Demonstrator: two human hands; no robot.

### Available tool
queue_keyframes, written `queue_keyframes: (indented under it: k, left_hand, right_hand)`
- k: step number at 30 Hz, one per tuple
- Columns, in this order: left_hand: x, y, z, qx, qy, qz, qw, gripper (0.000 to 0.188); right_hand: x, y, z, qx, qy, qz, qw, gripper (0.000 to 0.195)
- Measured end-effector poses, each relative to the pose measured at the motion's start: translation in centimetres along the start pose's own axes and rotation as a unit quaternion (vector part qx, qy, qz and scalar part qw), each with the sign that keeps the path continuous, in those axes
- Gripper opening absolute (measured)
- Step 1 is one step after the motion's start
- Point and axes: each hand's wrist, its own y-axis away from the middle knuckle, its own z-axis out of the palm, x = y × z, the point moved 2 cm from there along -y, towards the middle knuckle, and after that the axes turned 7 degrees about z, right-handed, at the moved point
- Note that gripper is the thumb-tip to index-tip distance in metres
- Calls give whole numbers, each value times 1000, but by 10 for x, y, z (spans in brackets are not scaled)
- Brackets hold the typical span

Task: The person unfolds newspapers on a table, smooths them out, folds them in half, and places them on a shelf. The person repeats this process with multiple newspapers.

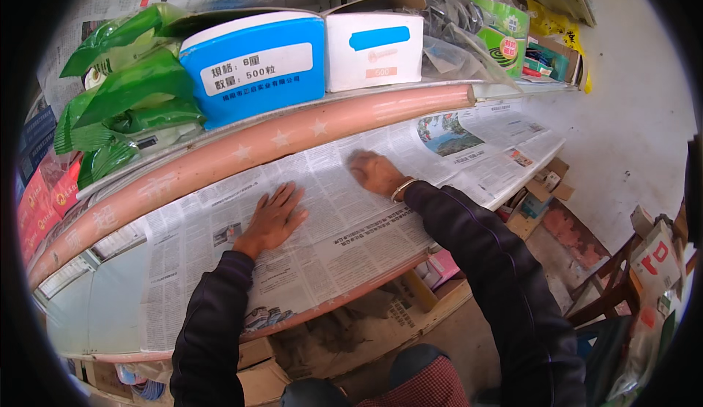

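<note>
A wide layer of newspaper (329, 209) is spread over the middle shelf, covering it from the left part to the right end. My left hand (274, 223) lies palm down on the paper, its fingers spread and nothing held. Further right, my right hand (376, 172), with a bracelet at the wrist, is over the paper near the back. That hand is blurred and its fingers look curled, so whether anything is under them is hidden. A strip of pale metal shelf (99, 302) shows beyond the paper's left edge.
Along the shelf above runs a pink edge strip (307, 132) with stars. Behind it stand green plastic packets (137, 94), a blue box (255, 72), a white box (376, 50) and a green carton (502, 39). Cardboard boxes (261, 371) sit below; a wooden chair (609, 291) stands right.
</note>
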Motion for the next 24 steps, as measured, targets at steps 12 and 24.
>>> queue_keyframes:
  k: [12,24]
  left_hand:
    - [-29,-10,5,130,57,11,990,37]
    - [-18,13,-7,-14,-26,-86,996,59]
  right_hand:
    - [64,17,3,-50,171,358,917,54]
    - [30,16,-22,-91,196,442,870,82]
